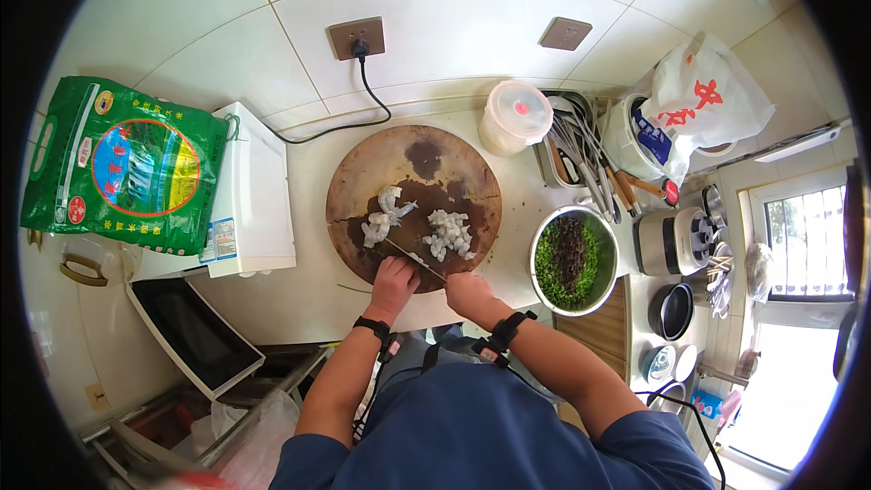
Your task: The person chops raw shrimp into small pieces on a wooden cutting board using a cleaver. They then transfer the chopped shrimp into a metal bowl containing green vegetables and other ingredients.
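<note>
A round wooden chopping board (425, 150) lies on the counter, worn and stained dark. My right hand (471, 297) is closed round the handle of a knife (416, 258), whose blade points up and left across the board. Beside the blade, my left hand (396, 284) rests at the board's near edge with fingers bent down; whatever lies under its fingertips is hidden. Pale, wet pieces that look like peeled shrimp (386, 214) lie beyond the knife tip. To their right is a heap of chopped pale pieces (448, 235).
A steel bowl (539, 279) of chopped greens and dark bits stands right of the board. Behind are a lidded plastic tub (516, 116) and a tray of utensils (565, 177). A green rice bag (146, 167) rests on a white appliance (262, 197), whose dark-windowed door (197, 333) hangs open.
</note>
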Demonstrator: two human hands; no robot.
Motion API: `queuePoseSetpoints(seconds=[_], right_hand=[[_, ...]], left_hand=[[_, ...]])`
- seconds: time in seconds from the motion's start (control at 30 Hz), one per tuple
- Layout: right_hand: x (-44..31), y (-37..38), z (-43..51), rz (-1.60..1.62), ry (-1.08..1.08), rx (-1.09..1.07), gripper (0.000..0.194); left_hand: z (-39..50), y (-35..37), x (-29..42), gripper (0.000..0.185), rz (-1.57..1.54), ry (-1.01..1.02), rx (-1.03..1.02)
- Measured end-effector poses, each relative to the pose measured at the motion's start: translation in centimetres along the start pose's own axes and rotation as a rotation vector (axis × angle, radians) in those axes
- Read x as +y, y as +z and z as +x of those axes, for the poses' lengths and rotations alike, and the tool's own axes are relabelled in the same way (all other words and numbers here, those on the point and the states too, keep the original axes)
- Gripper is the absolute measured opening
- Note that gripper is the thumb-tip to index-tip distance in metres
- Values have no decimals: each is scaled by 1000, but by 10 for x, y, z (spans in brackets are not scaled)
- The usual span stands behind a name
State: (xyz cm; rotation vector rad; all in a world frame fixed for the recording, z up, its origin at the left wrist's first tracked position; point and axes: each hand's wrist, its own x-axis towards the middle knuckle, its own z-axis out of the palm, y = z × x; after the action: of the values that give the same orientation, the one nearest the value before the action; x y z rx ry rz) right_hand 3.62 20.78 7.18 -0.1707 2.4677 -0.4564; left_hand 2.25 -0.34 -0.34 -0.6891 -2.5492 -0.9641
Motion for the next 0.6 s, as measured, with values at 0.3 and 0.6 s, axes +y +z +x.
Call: queuePoseSetpoints(seconds=[0.3,0.6], right_hand=[[29,-18,-18,106,70,130,37],[17,-14,-25,34,-40,59,37]], left_hand=[[11,-7,5,21,-21,6,8],[-1,-27,-3,16,-28,-137,48]])
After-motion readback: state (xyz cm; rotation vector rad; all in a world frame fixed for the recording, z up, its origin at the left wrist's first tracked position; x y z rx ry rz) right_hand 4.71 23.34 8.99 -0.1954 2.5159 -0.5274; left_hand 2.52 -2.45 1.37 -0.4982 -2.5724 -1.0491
